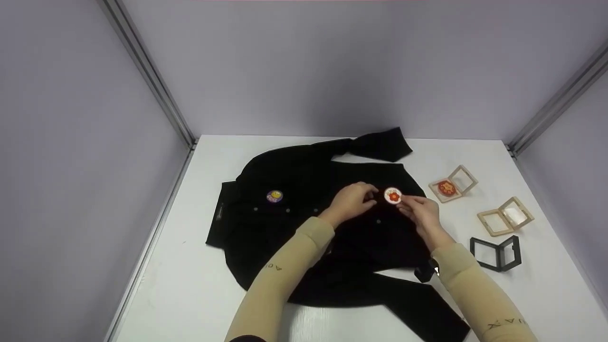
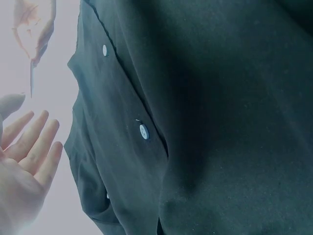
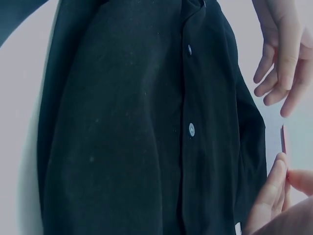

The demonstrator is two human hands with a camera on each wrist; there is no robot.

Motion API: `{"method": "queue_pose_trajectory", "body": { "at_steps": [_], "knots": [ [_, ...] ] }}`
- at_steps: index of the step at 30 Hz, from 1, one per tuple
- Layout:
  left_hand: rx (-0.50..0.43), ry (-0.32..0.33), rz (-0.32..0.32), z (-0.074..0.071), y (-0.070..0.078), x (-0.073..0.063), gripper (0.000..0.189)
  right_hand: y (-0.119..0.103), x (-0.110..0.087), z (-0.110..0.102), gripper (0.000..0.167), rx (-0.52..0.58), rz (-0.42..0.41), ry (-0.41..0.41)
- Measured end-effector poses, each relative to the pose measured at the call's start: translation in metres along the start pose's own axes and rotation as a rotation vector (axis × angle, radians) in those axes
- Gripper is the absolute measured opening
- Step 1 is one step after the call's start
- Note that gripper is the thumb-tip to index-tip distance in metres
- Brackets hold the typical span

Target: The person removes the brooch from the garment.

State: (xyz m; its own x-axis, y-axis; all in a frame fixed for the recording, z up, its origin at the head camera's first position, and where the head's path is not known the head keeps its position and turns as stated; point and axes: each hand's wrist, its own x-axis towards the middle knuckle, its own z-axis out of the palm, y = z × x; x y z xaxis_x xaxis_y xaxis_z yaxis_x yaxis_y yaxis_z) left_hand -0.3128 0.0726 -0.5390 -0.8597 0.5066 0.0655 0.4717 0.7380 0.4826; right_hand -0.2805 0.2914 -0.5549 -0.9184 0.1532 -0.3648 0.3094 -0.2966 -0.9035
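Between thumb and fingers, my right hand (image 1: 422, 213) pinches a round badge (image 1: 393, 195), white with a red flower, above a black shirt (image 1: 294, 247) laid out on the table. In the right wrist view the badge (image 3: 283, 139) shows edge-on at the fingertips. My left hand (image 1: 350, 202) hovers just left of the badge, holding nothing; its fingers look loose and apart from the badge in the left wrist view. A second badge (image 1: 274, 196), purple with a yellow face, lies on the shirt's left part. Pale buttons (image 2: 144, 131) run along the shirt front.
To the right of the shirt stand a wooden case (image 1: 445, 197) holding a red and yellow round badge, an opened wooden case (image 1: 495, 223) and an opened black case (image 1: 498, 256). Grey walls (image 1: 304, 71) enclose the white table (image 1: 175, 280) at back and sides.
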Motion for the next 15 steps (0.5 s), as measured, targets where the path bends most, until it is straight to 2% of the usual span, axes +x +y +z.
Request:
{"method": "queue_pose_trajectory", "body": {
  "at_steps": [15],
  "knots": [
    [0.005, 0.002, 0.039, 0.008, 0.009, 0.004, 0.033, -0.002, -0.008, -0.024, 0.035, 0.051, 0.007, 0.031]
  ]
}}
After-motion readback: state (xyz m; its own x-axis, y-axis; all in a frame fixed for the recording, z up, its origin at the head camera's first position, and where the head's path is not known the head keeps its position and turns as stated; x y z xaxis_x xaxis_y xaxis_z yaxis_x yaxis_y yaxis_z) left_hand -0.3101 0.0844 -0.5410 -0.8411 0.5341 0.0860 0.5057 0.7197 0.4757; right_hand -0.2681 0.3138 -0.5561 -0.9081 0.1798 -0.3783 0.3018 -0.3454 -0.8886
